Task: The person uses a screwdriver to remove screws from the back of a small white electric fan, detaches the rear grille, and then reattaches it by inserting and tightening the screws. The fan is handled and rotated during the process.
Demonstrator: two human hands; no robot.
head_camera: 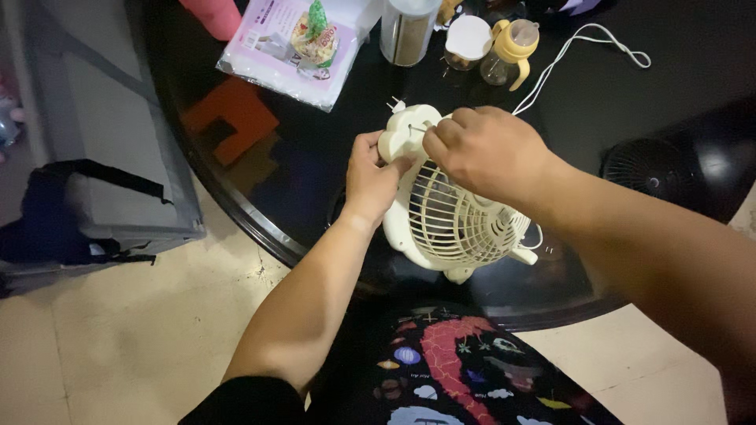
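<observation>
Cream fan (453, 224) lay tilted at the black table's (315, 142) near edge. Our left hand (370, 177) clamped its round base; our right hand (484, 149) pinched something thin there. Steadying firmly seemed wise.

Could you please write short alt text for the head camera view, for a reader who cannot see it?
Two hands work on a small cream desk fan lying on a round black table: the left hand grips its base, the right hand pinches near the top of the grille. Behind lie a plastic packet, jars and a white cable.
</observation>
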